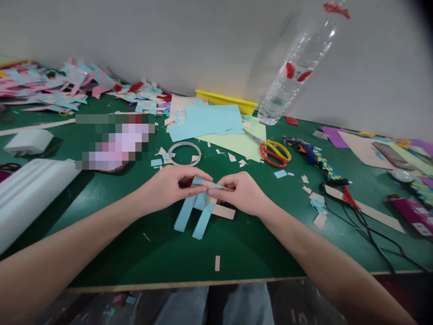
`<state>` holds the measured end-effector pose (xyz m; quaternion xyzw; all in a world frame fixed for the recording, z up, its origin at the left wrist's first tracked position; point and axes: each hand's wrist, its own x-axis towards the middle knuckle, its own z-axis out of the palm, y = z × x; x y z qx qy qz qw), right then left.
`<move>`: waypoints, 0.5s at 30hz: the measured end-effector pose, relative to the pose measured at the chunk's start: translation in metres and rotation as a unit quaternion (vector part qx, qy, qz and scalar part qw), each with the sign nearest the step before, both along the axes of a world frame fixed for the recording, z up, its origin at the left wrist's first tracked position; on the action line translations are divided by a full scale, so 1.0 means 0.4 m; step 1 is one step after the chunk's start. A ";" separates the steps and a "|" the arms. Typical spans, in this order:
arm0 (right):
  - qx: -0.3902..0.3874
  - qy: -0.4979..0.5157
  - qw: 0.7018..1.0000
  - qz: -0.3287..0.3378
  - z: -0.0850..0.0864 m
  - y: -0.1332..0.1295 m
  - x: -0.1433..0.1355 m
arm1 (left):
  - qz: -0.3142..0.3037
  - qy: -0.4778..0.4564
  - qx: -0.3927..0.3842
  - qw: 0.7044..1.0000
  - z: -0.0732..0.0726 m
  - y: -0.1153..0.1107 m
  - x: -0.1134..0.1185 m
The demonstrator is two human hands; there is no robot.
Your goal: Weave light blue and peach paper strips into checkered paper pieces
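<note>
Between my two hands, above the middle of the green table [162, 262], is a woven piece of light blue and pale pink paper strips [203, 217]. Several blue strip ends hang down toward me, and a pink end points right. My left hand [171, 186] is closed on the piece's upper left part, thumb and fingers pinching it. My right hand [241, 193] pinches its upper right side. The fingertips partly hide where the strips cross. Beyond my hands lie a roll of tape [184, 164] and scissors with red and yellow handles [274, 153].
Blue paper sheets [213, 121] and a yellow tray [226, 101] lie at the back. A plastic bottle [287, 76] leans there. Woven strips [61, 85] pile at back left, near a blurred phone [118, 142]. Black cables [365, 223] and a purple box [411, 215] are at right.
</note>
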<state>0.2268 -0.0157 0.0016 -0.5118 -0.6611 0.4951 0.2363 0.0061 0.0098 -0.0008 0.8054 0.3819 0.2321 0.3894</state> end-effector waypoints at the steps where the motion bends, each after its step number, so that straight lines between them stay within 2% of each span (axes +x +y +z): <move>1: 0.001 -0.001 1.000 0.001 0.000 0.000 0.000 | -0.001 -0.002 0.000 1.000 0.000 0.001 0.001; 15: 0.026 -0.025 0.999 0.018 0.002 0.000 0.001 | -0.013 0.010 0.008 1.000 0.002 0.005 -0.002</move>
